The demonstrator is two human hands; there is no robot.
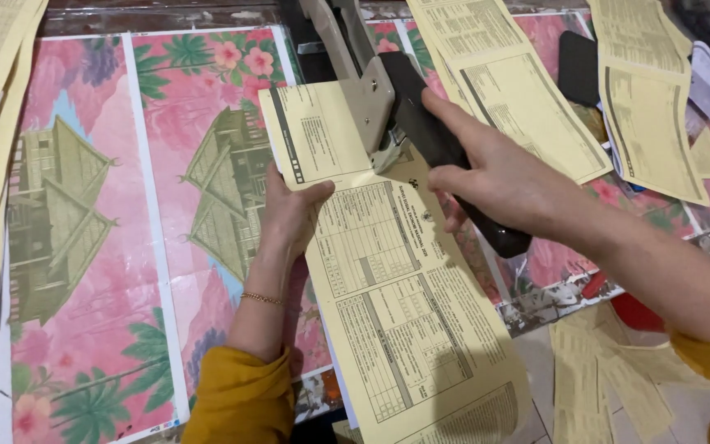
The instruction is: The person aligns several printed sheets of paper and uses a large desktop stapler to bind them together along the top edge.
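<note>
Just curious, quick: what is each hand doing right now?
Left hand: closed on the yellow form, holding its edge.
Right hand: pressing down on the long-arm stapler.

A long yellow printed paper form lies centre frame, under the grey-and-black metal long-arm stapler; more yellow forms lie upper right, on the pink floral table covering.

yellow printed form lying flat, fold under grey-black long-arm stapler
</note>
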